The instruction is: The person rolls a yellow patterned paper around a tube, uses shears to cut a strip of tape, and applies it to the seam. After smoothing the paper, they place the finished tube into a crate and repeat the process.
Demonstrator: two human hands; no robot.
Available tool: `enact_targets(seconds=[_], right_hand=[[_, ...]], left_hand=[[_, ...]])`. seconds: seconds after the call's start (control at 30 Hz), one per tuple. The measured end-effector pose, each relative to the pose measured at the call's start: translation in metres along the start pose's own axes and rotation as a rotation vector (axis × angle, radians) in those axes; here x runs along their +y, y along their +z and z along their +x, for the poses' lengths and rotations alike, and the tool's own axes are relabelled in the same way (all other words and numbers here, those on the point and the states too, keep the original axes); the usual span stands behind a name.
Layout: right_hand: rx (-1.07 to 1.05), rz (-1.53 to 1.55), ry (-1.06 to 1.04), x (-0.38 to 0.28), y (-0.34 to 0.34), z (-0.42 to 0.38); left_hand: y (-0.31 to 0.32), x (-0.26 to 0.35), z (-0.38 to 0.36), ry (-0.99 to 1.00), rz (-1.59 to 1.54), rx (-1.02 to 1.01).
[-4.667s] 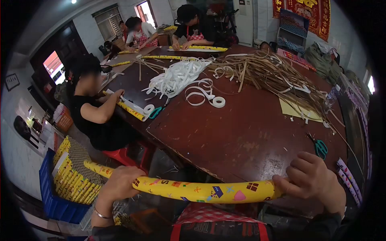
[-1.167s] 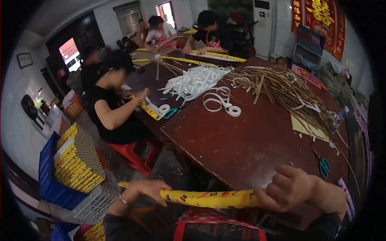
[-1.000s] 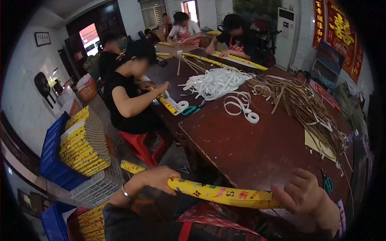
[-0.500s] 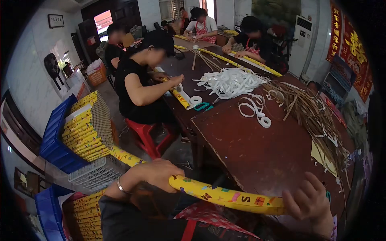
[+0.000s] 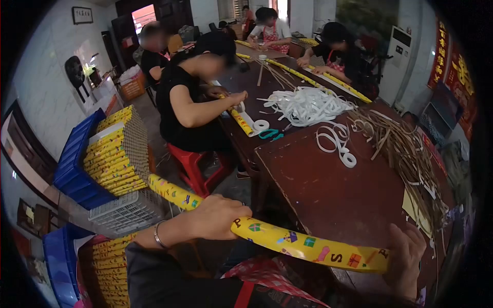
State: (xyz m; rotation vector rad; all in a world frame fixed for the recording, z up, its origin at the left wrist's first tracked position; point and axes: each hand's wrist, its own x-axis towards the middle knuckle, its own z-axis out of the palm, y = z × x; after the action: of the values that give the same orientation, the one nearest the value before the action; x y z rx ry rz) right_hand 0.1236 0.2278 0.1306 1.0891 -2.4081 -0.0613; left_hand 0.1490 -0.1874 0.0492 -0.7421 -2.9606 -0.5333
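A long yellow tube [image 5: 308,244] printed with colourful gift shapes and letters slants across in front of me. My left hand [image 5: 218,218] is wrapped around its middle, and the tube's far part shows beyond it to the upper left. At the tube's right end is my right hand [image 5: 405,256], its fingers bent against that end; part of its grip is hidden. Below the tube lie my red checked apron [image 5: 257,272] and dark sleeves.
A brown table [image 5: 334,190] holds white strips [image 5: 308,105], brown strips [image 5: 395,138], a white tape roll [image 5: 348,160] and teal scissors [image 5: 269,134]. Blue crates [image 5: 77,159] of yellow tubes stand left, by a grey basket [image 5: 126,213]. A co-worker [image 5: 179,97] sits on a red stool [image 5: 197,167]; others work behind.
My left hand and the tube have shifted slightly right. My right hand's spread fingers have drawn in at the tube's end. The whole view has turned a little left.
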Motion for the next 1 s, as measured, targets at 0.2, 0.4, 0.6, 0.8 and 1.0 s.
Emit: enact_targets(seconds=[0.2,0.4,0.6,0.8,1.0], right_hand=[[-0.057,0.208,0.412,-0.001,0.033,0.003],[-0.090,0.203,0.078,0.022,0.035,-0.011],[0.033,0.136,0.021,0.016,0.027,-0.019],[0.010,0.215,0.228,0.032,0.042,-0.024],[-0.045,0.311,0.375,0.042,0.062,-0.022]], left_hand=[[0.011,-0.006,0.001,0.173,0.350,0.560],[-0.007,-0.006,0.004,0.007,0.051,0.007],[0.021,-0.029,0.022,0.143,-0.588,-0.777],[0.030,-0.009,0.023,0.088,-0.466,-0.556],[0.036,0.006,0.010,0.187,0.020,0.229]])
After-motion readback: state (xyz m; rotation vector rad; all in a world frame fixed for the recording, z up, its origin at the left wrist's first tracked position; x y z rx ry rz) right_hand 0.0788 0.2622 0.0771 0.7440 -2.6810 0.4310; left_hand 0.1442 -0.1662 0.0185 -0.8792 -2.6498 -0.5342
